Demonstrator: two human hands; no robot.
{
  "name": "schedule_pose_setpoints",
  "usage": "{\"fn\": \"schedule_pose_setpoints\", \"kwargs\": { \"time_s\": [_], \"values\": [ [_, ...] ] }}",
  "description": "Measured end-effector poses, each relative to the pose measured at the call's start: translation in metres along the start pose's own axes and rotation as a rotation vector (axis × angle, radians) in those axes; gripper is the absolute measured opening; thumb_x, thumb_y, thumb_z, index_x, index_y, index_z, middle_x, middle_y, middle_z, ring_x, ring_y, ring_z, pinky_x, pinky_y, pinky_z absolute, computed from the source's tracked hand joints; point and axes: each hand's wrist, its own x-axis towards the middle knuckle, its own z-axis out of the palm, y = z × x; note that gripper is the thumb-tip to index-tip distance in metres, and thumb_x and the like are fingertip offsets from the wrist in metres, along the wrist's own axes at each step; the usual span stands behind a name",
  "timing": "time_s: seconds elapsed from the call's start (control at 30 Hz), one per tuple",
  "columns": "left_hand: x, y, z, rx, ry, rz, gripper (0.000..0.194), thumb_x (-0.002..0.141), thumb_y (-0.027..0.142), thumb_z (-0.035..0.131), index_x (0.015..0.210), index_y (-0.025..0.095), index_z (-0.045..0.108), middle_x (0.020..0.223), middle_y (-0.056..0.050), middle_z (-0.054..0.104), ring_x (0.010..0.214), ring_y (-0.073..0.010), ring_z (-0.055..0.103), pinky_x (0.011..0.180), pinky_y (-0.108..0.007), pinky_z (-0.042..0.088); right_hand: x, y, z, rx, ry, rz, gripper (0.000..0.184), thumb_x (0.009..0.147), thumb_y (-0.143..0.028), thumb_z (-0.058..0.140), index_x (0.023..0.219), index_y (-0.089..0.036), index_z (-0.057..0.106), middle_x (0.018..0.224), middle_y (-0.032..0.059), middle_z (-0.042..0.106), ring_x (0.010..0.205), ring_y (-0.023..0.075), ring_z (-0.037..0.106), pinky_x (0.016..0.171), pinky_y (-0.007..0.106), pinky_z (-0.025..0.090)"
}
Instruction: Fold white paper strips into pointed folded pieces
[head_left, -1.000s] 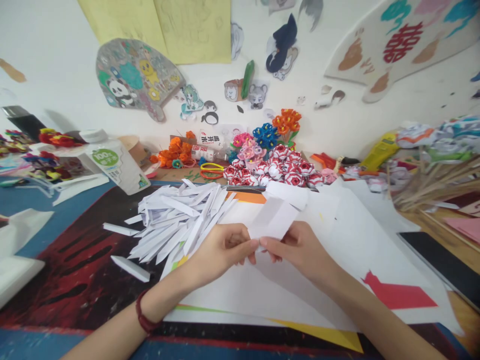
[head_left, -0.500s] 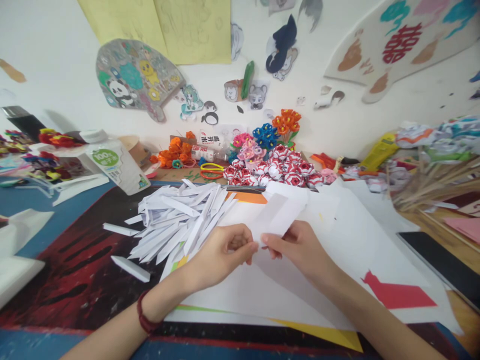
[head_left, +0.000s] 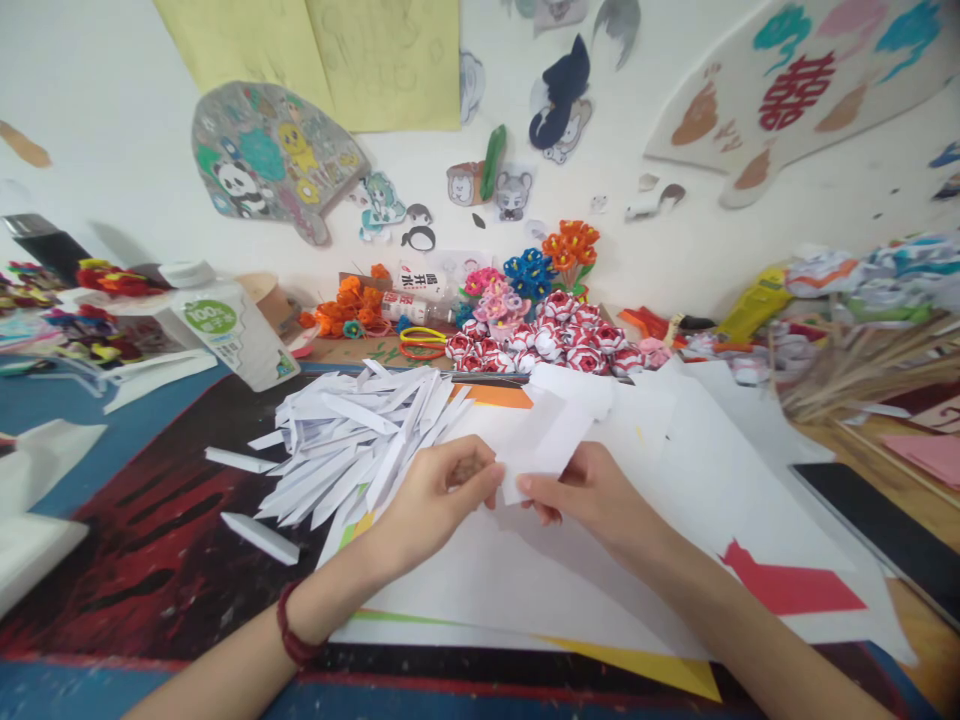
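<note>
Above the white sheets, a small piece of white paper (head_left: 546, 438) is held up at a slant, a greyish shadow across its upper part. My right hand (head_left: 592, 490) pinches its lower right part, thumb in front and fingers behind. With thumb and fingers closed, my left hand (head_left: 446, 490) grips its lower left edge; the fingertips there are partly hidden. Just beyond my left hand lies a heap of folded white paper strips (head_left: 352, 430). Two loose folded strips lie left of the heap, one of them a pointed strip (head_left: 261, 538). Large white sheets (head_left: 600, 590) spread beneath both hands.
A red paper scrap (head_left: 795, 582) and a black phone (head_left: 877, 525) lie on the right. Red-and-white paper flowers (head_left: 555, 345) stand in a row at the back. A white bottle (head_left: 232, 325) leans at the back left. Thin sticks (head_left: 862, 370) are piled at the back right.
The piece of paper has tipped and come slightly lower and to the left, showing more of its face between my hands. Both hands have shifted slightly left.
</note>
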Motion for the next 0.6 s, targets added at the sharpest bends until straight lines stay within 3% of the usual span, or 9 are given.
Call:
{"fn": "schedule_pose_setpoints", "kwargs": {
  "time_s": [0.27, 0.5, 0.6],
  "values": [
    [0.0002, -0.0010, -0.0011, 0.010, -0.004, -0.010, 0.023, 0.089, 0.032, 0.052, 0.076, 0.014, 0.057, 0.063, 0.001, 0.058, 0.056, -0.0085, 0.048, 0.055, -0.019, 0.036, 0.0025, 0.0027, -0.0001, -0.029, -0.027, 0.066, 0.025, 0.072, -0.035, 0.071, 0.071, -0.011, 0.062, 0.057, 0.0007, 0.058, 0.048, 0.0089, 0.051, 0.047, 0.022, 0.041],
    [-0.0001, -0.0012, 0.0018, 0.085, -0.060, -0.077, 0.022, 0.089, 0.031, 0.050, 0.077, 0.014, 0.058, 0.065, -0.001, 0.063, 0.059, -0.0103, 0.053, 0.056, -0.021, 0.037, 0.0053, 0.0062, -0.0042, -0.047, 0.129, 0.038, 0.032, 0.077, -0.044, 0.065, 0.071, -0.013, 0.061, 0.062, 0.0009, 0.058, 0.054, 0.0104, 0.051, 0.052, 0.023, 0.041],
    [0.0001, -0.0039, 0.0035, 0.219, 0.001, -0.037, 0.021, 0.088, 0.031, 0.051, 0.075, 0.015, 0.057, 0.062, 0.001, 0.059, 0.058, -0.0105, 0.051, 0.055, -0.021, 0.035, 0.0054, 0.0069, -0.0033, -0.092, 0.062, 0.072, 0.033, 0.077, -0.045, 0.065, 0.073, -0.012, 0.063, 0.064, 0.0013, 0.059, 0.055, 0.0113, 0.052, 0.051, 0.023, 0.040]
  ]
}}
